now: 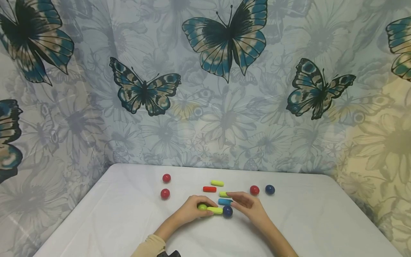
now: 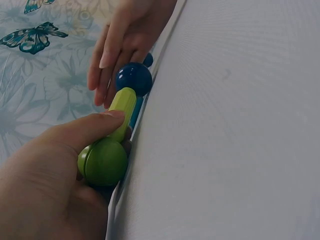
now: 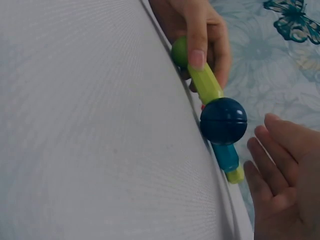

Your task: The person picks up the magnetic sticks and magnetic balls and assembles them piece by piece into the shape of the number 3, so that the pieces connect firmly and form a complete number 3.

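My left hand [image 1: 190,210] pinches a yellow-green rod [image 1: 216,210] between thumb and fingers. At the near end of that rod, in the left wrist view, sits a green ball [image 2: 106,162], partly inside the hand's curve. A dark blue ball [image 3: 223,121] meets the rod's other end, so the three form a line. My right hand [image 1: 250,206] is held beside the dark blue ball, fingers extended and palm facing it, holding nothing. Just behind lie a blue rod [image 1: 224,202] and a second yellow-green rod [image 1: 223,194], the latter partly covered by right fingertips in the head view.
Farther back on the white table [image 1: 122,217] are a red rod [image 1: 209,189] and another yellow-green rod [image 1: 217,183]. Two red balls, one being the rear ball [image 1: 166,178], lie left. Another red ball [image 1: 254,190] and a dark blue one [image 1: 270,189] lie right. Butterfly-print cloth hangs behind.
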The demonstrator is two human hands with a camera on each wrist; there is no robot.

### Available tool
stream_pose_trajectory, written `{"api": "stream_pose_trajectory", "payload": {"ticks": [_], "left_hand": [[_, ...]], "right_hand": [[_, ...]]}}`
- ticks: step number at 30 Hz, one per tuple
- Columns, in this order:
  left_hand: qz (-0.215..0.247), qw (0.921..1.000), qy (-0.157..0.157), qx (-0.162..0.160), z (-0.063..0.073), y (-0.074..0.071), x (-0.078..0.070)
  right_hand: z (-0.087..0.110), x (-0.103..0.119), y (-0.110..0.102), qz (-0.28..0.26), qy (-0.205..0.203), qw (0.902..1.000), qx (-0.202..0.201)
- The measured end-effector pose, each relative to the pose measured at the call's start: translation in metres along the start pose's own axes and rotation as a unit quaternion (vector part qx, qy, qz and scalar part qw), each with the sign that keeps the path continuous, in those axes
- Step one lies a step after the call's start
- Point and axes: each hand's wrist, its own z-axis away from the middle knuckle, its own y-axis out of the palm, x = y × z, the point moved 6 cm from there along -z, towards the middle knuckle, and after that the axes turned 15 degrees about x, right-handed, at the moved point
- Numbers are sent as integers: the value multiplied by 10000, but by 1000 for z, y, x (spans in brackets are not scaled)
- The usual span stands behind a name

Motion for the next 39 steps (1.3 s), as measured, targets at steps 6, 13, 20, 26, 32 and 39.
{"api": "stream_pose_trajectory", "payload": {"ticks": [6,13,20,26,32,39], "left_hand": [[11,10000,24,24,-1,0,1],[34,9999,91,34,-1,0,1],[50,10000,51,52,-1,0,2],[69,10000,-37,44,0,-1,2],[59,10000,-14,27,0,-1,1],[36,10000,-28,22,0,-1,-1]], "right_hand": [[-1,-4,4,140,-2,9994,329],[-2,-4,6,368,-135,9974,604],[-5,-8,4,592,-19,9965,584],[-12,-7,2,706,-6,9957,598],[-22,-8,2,697,-103,9952,676],[-31,-15,2,523,115,9957,751]]}}
